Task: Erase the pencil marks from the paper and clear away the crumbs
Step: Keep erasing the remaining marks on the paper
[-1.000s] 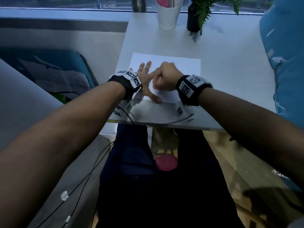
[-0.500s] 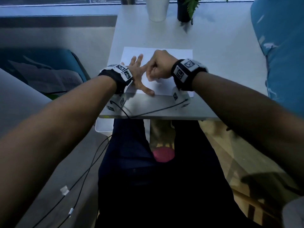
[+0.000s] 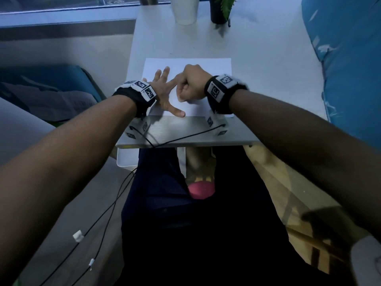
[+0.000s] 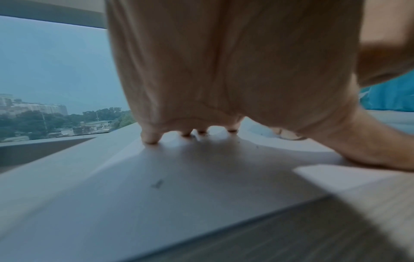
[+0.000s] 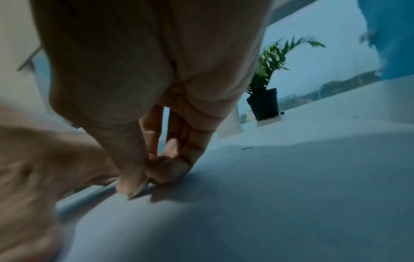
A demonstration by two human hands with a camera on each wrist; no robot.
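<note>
A white sheet of paper (image 3: 206, 65) lies on the white table (image 3: 268, 69), near its front edge. My left hand (image 3: 165, 87) is spread flat on the sheet's left part, fingertips (image 4: 150, 140) and thumb pressing it down. My right hand (image 3: 191, 85) is curled beside the left forefinger, with thumb and fingers (image 5: 165, 170) pinched together on the paper (image 5: 268, 195). The eraser they hold is almost wholly hidden inside that pinch. A dark crumb (image 4: 157, 183) lies on the sheet under my left palm. Another crumb (image 5: 247, 148) lies farther out.
A white cup (image 3: 185, 11) and a black pot with a green plant (image 3: 219, 13) stand at the table's far edge by the window. A blue cushion (image 3: 346, 58) borders the table's right side. Cables hang from my wrists over the front edge.
The head view has shifted a little. My right hand stays over the same spot of the paper, blurred earlier as if rubbing. The left hand has not moved.
</note>
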